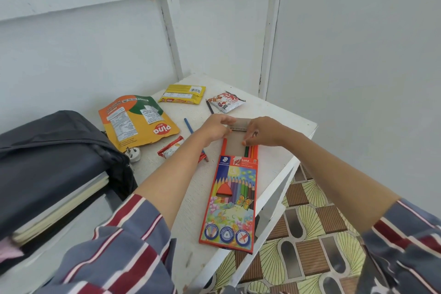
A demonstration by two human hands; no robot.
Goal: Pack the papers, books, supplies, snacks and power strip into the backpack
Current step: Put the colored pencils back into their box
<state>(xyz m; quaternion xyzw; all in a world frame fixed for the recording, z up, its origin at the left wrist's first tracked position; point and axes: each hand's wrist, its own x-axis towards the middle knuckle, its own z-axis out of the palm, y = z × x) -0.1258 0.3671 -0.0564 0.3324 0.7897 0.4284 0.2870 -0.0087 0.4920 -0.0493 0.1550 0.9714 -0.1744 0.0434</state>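
Packing day: a person in a striped shirt is working at the far end of a long orange cardboard pencil box (230, 200), which is lying flat on a white table (269, 107) close to its right edge. The left hand (214, 126) and the right hand (265, 132) are both pinching the plain brown flap (239, 123) at the box's open end, fingers curled round its sides. A few coloured pencils are showing between the flap and the printed sleeve.

The job appears to be partly done. A dark grey fabric backpack (47, 150) is sitting open at the left, with pale-edged books (64, 198) already lying inside it.

Much is waiting outside. An orange-and-yellow snack pouch (136, 122), a yellow biscuit packet (182, 94), a white-and-red sachet (225, 101) and a small red-and-white wrapper (170, 149) are lying loose beyond the hands, along with a blue pencil (189, 126) and a dark pencil (210, 106). A white plug (133, 153) is resting just beside the backpack; the strip it belongs to cannot be seen.
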